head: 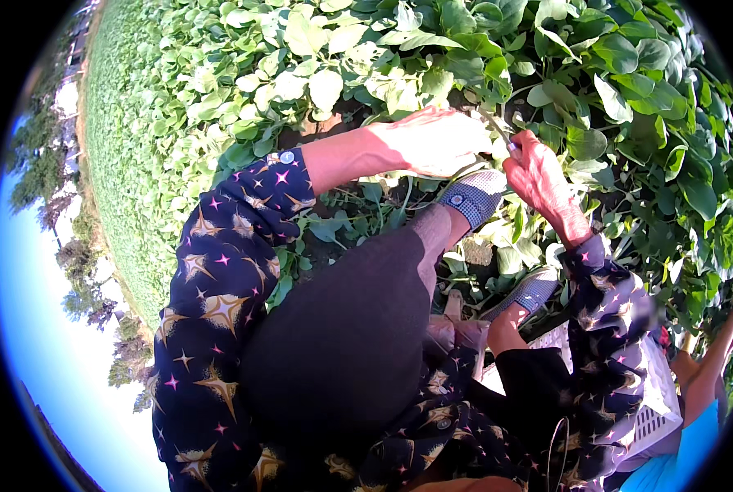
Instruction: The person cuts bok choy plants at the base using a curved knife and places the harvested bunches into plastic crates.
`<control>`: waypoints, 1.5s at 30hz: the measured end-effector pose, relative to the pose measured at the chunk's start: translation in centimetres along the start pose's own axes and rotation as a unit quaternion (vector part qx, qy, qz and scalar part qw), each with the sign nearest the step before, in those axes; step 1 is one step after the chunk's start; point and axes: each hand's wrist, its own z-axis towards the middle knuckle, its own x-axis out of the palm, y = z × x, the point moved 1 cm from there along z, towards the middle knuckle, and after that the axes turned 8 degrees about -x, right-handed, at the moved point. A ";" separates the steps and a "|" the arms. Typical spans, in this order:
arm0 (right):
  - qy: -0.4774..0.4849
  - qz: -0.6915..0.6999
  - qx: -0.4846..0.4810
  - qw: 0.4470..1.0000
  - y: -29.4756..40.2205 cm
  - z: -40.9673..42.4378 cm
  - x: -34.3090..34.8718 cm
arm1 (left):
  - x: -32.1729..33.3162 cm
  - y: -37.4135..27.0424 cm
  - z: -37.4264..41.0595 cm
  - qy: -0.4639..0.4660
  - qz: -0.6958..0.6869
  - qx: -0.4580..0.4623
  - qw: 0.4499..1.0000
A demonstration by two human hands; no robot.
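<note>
My left hand (440,141) reaches in among the leafy green plants (326,89), brightly lit, with its fingers bent down beside the stems. What its fingertips touch is hidden. Just right of it, my right hand (535,169) is closed around the handle of a small knife (495,126), whose thin blade points up and left towards the plants. Both hands are above my shoe (476,190), a checked slip-on. Cut or loose pale leaves (508,261) lie below the hands, near the feet.
My other checked shoe (535,289) stands lower right. A white plastic crate (655,393) is at my right side, with another person in blue clothing (689,449) beyond it. Dense leafy plants fill the top and right; a wide green field (117,123) and trees lie left.
</note>
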 end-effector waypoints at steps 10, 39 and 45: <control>-0.202 0.386 0.288 0.853 2.6 4.8 5.4 | -5.6 16.2 5.2 -0.120 -0.606 -0.065 0.784; -0.299 0.377 0.340 0.808 0.0 7.7 6.8 | -2.2 10.5 5.7 -0.212 0.414 0.010 0.885; -0.342 0.375 0.302 0.807 -1.0 9.8 7.0 | -2.1 12.1 5.4 -0.294 0.366 -0.019 0.883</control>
